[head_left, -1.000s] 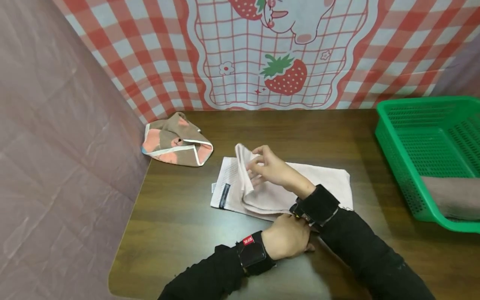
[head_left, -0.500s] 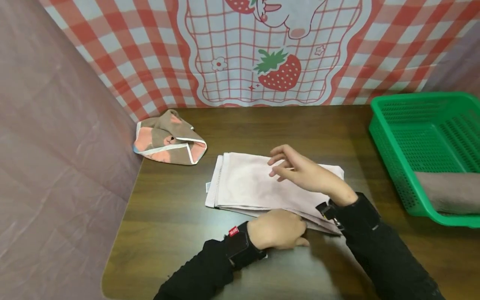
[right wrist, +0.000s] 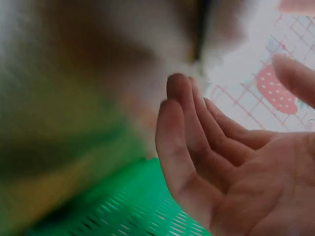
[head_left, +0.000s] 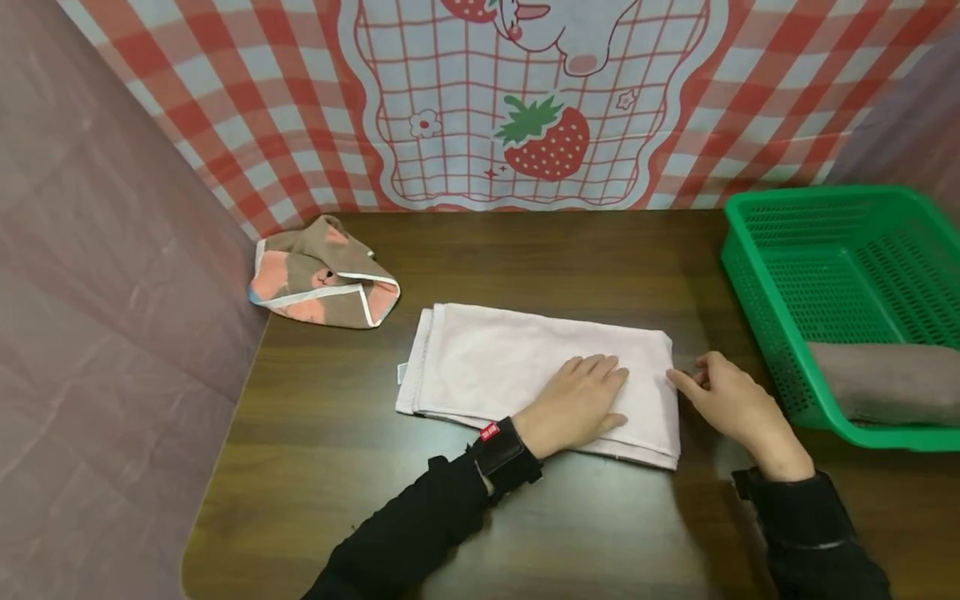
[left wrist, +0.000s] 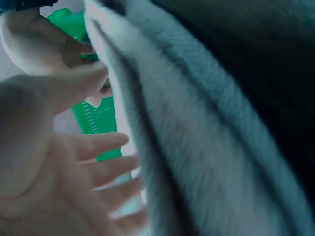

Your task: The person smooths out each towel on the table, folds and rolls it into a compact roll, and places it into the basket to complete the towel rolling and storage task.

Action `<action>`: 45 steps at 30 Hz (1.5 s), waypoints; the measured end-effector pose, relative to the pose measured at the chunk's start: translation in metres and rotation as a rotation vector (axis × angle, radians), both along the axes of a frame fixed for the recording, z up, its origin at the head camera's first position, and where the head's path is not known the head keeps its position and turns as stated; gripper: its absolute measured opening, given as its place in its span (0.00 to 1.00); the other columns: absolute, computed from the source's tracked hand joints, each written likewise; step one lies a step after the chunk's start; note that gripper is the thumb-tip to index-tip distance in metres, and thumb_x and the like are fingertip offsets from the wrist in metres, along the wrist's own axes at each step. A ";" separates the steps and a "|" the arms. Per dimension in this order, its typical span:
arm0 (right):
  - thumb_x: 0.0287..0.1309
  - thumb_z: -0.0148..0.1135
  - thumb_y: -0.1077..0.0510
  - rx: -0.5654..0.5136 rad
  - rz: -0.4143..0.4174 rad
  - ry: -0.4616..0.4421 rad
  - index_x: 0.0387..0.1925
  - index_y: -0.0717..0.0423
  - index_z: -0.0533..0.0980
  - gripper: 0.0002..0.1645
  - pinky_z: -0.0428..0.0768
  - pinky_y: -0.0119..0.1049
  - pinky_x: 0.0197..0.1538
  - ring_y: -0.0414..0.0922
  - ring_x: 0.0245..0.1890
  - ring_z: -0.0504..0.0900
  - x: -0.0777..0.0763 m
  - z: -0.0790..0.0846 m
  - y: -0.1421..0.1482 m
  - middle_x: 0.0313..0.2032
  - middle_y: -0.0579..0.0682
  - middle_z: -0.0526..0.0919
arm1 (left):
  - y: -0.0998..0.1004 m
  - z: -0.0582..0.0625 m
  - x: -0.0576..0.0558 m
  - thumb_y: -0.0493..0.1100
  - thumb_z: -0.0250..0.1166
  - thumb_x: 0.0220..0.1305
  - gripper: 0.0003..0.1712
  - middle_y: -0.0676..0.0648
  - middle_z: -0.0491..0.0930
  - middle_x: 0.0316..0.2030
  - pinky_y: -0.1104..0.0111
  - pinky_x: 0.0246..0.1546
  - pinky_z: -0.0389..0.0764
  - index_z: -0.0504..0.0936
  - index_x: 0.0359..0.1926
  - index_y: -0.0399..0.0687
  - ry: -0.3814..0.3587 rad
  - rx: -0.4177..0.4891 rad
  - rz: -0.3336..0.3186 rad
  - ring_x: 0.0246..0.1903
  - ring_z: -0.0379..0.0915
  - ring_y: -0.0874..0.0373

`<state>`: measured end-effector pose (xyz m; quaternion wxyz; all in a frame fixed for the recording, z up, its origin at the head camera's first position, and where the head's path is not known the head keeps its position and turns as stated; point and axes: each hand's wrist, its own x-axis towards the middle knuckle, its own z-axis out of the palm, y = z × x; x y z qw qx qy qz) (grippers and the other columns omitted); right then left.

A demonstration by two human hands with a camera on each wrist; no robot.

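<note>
A pale pink towel [head_left: 495,358], folded into a layered rectangle, lies on the wooden table. My left hand [head_left: 573,404] rests on its right half, fingers straight and spread. In the left wrist view, the fingers [left wrist: 110,169] reach along the towel's layered edge [left wrist: 182,132]. Just past the towel's right end is my right hand [head_left: 731,404], its thumb close to the edge and its fingers loosely bent. Nothing sits between those fingers [right wrist: 172,142] in the right wrist view.
A green plastic basket [head_left: 765,333] stands at the right with a rolled brown cloth [head_left: 885,383] inside. A crumpled brown and pink towel [head_left: 322,275] lies at the table's back left corner. Behind the table [head_left: 300,467] hangs a red checked curtain [head_left: 465,100].
The lifted towel flap has come down flat to the left. My left hand has moved from the front edge onto the towel. My right hand has moved right, off the towel.
</note>
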<state>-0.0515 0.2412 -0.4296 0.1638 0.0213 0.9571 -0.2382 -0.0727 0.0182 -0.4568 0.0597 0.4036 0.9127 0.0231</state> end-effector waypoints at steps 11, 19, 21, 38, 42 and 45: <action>0.72 0.52 0.43 -0.235 -0.021 -0.067 0.61 0.80 0.58 0.42 0.80 0.41 0.34 0.51 0.35 0.79 -0.005 -0.014 -0.013 0.39 0.66 0.78 | 0.018 -0.016 -0.003 0.68 0.42 0.73 0.46 0.46 0.39 0.79 0.60 0.77 0.42 0.45 0.79 0.46 -0.064 -0.159 0.083 0.78 0.33 0.54; 0.72 0.54 0.56 -0.407 -0.029 0.097 0.67 0.76 0.53 0.35 0.73 0.31 0.26 0.38 0.25 0.74 -0.014 -0.002 -0.037 0.35 0.60 0.77 | 0.031 -0.015 -0.011 0.65 0.41 0.76 0.42 0.46 0.41 0.79 0.63 0.76 0.44 0.46 0.79 0.45 -0.043 -0.206 0.023 0.78 0.33 0.53; 0.71 0.55 0.57 -0.368 -0.010 0.139 0.66 0.76 0.55 0.34 0.71 0.31 0.26 0.40 0.24 0.72 -0.017 -0.001 -0.045 0.32 0.56 0.75 | 0.033 -0.016 -0.013 0.62 0.43 0.76 0.40 0.47 0.44 0.79 0.63 0.76 0.45 0.49 0.78 0.47 -0.028 -0.221 -0.012 0.78 0.35 0.52; 0.69 0.52 0.65 -0.241 0.206 0.167 0.65 0.73 0.61 0.27 0.75 0.35 0.26 0.41 0.20 0.75 -0.028 -0.017 -0.080 0.24 0.51 0.77 | -0.001 -0.002 -0.021 0.53 0.50 0.72 0.40 0.36 0.45 0.77 0.62 0.76 0.48 0.51 0.76 0.35 0.053 -0.204 0.189 0.77 0.42 0.46; 0.67 0.52 0.66 -0.120 0.216 0.273 0.59 0.73 0.64 0.22 0.80 0.49 0.32 0.55 0.28 0.83 -0.028 -0.024 -0.092 0.31 0.62 0.82 | -0.009 0.012 -0.015 0.48 0.47 0.75 0.38 0.39 0.44 0.78 0.60 0.75 0.50 0.47 0.78 0.38 0.065 -0.232 0.174 0.77 0.44 0.49; 0.66 0.48 0.67 -0.078 0.193 0.293 0.58 0.72 0.64 0.20 0.79 0.59 0.37 0.66 0.37 0.84 -0.028 -0.026 -0.096 0.39 0.72 0.82 | -0.014 0.018 -0.010 0.47 0.46 0.76 0.33 0.44 0.50 0.78 0.59 0.74 0.53 0.54 0.77 0.41 0.038 -0.264 0.079 0.76 0.48 0.54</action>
